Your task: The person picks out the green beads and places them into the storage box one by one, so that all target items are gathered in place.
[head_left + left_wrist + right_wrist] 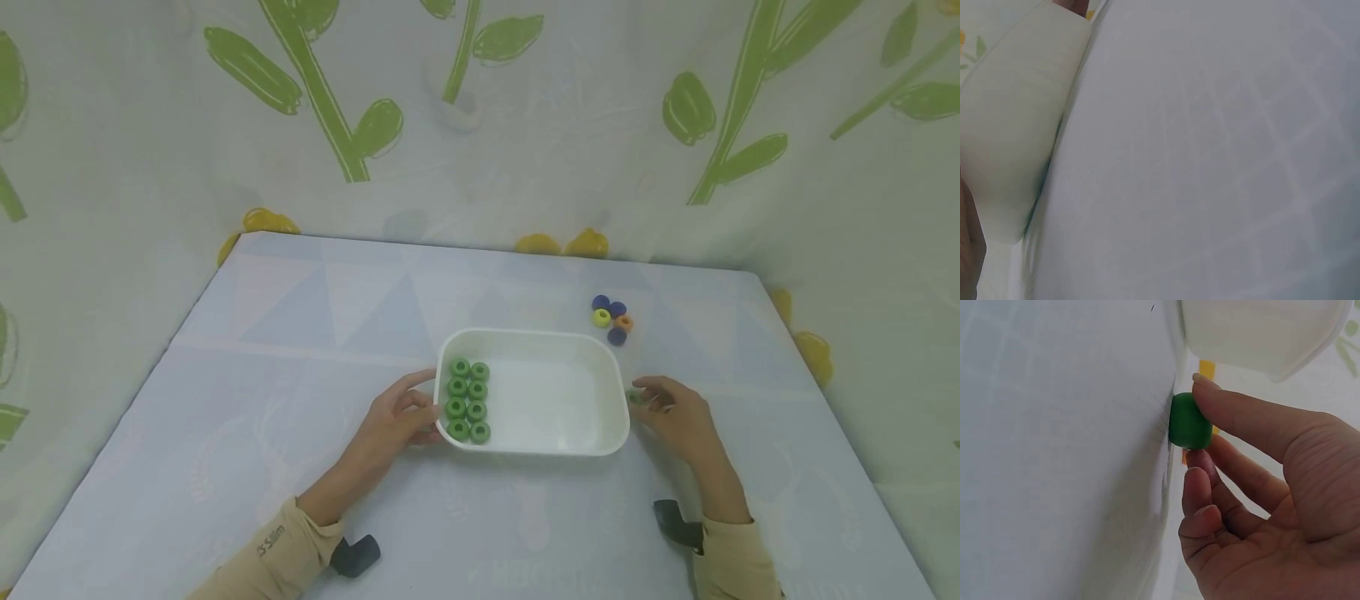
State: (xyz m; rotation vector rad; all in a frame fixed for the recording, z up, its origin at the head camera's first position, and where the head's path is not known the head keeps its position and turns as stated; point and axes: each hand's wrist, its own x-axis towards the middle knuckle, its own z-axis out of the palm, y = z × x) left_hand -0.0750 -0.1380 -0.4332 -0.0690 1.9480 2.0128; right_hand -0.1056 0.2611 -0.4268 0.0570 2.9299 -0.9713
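Observation:
A white tray point(551, 392) lies on the table, with several green beads point(477, 389) standing in two columns along its left end. My left hand point(405, 417) holds the tray's left side, thumb at the rim and fingers against the outer wall. Just off the tray's right end, my right hand point(675, 417) pinches a green bead point(1190, 422) between thumb and fingers. In the right wrist view that bead touches the table surface. The left wrist view catches the tray's outer wall point(1022, 106) and only a bit of the left hand point(969, 250).
Behind the tray's right back corner sits a loose group of beads: dark blue ones point(617, 336), a yellow one point(602, 317) and an orange one point(624, 322). A pale patterned cloth point(300, 308) covers the table. A leaf-printed curtain point(525, 150) hangs behind it.

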